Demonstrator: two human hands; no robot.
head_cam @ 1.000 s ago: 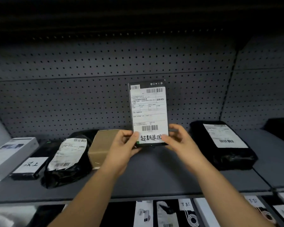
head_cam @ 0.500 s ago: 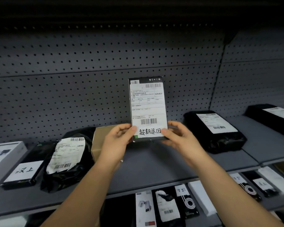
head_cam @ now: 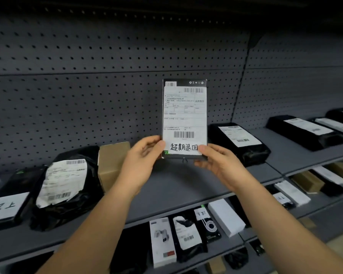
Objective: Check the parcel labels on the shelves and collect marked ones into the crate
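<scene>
I hold a flat black box parcel (head_cam: 184, 115) upright in front of the pegboard, its white shipping label facing me. A handwritten strip of black characters runs along the label's bottom. My left hand (head_cam: 141, 157) grips the lower left corner and my right hand (head_cam: 216, 161) grips the lower right corner. The parcel hangs above the grey shelf (head_cam: 166, 194), apart from it. No crate is in view.
On the shelf lie a black bag parcel (head_cam: 65, 186) and a brown carton (head_cam: 111, 163) at left, a black box with a handwritten label (head_cam: 6, 208) far left, and black parcels (head_cam: 238, 143) (head_cam: 303, 131) at right. The lower shelf (head_cam: 255, 232) holds several small boxes and bags.
The view has swung left and slightly up, so the shelf items shifted right and more of the right-hand shelves shows. Both hands keep the same grip on the parcel.
</scene>
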